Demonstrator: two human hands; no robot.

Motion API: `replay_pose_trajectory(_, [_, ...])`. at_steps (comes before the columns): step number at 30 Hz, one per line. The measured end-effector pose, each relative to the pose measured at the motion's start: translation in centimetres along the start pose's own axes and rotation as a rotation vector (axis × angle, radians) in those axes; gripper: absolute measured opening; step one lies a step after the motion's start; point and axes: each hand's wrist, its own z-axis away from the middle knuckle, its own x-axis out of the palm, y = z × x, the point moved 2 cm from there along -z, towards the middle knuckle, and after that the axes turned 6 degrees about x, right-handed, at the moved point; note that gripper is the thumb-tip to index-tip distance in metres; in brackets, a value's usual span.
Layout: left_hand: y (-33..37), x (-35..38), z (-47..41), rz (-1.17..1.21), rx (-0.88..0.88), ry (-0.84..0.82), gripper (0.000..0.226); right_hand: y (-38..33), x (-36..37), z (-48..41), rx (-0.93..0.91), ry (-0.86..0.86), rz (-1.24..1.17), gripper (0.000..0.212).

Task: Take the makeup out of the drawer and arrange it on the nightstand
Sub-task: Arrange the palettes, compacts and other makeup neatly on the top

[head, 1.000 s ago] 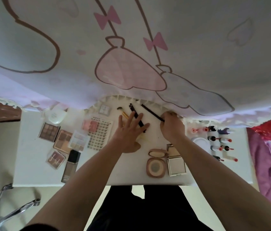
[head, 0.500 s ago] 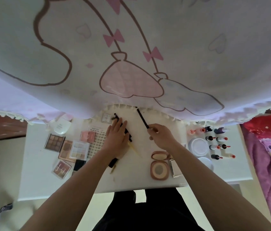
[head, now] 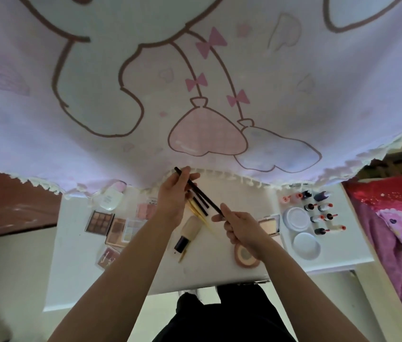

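entry, from my remote head view.

- long thin black makeup pencil: held up over the middle of the white nightstand top, slanting from far left to near right.
- left hand: fingers curled round the pencil's far part. its far tip pokes out beyond them.
- right hand: thumb and fingers pinching the pencil's near end.
- gold-handled brushes and short black pencils: lying on the top under the held pencil, just right of the left hand.
- beige foundation bottle with dark cap: lying on its side between my two wrists.
- round peach compact: open, near side, partly under the right wrist.
- pale square powder palette: just right of the right hand.
- brown eyeshadow palettes: grouped at left.
- white oval case: far left.
- two white round jars: right side, with small red-capped bottles in rows beside them.
- pale cartoon-print cloth with fringe: hanging over the far edge.
- red and pink bedding: far right.
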Motion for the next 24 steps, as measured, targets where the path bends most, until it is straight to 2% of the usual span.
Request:
replay_pose_trajectory(5, [1.1,-1.0,1.4,-0.002,0.086,0.059,0.021,0.1,1.1,2.0,0.005,-0.034,-0.165,0.043])
replay_pose_trajectory(11, [-0.2,-1.2,3.2,-0.026,-0.014,-0.051,0.028,-0.5,1.9,3.2,-0.051,0.112,-0.006,0.043])
replay_pose_trajectory(16, [-0.3,-0.5,3.9,0.151,-0.016,0.082,0.021,-1.5,2.5,4.6,-0.201,0.309,0.283,0.052])
replay_pose_trajectory(21, [-1.8,0.6,4.6,0.176,-0.085,0.112,0.019,-0.9,1.2,5.1,-0.223,0.354,0.406,0.055])
replay_pose_trajectory(24, [-1.3,-2.1,3.4,0.348,-0.167,0.348,0.016,0.4,-1.2,5.7,-0.208,0.430,0.338,0.051])
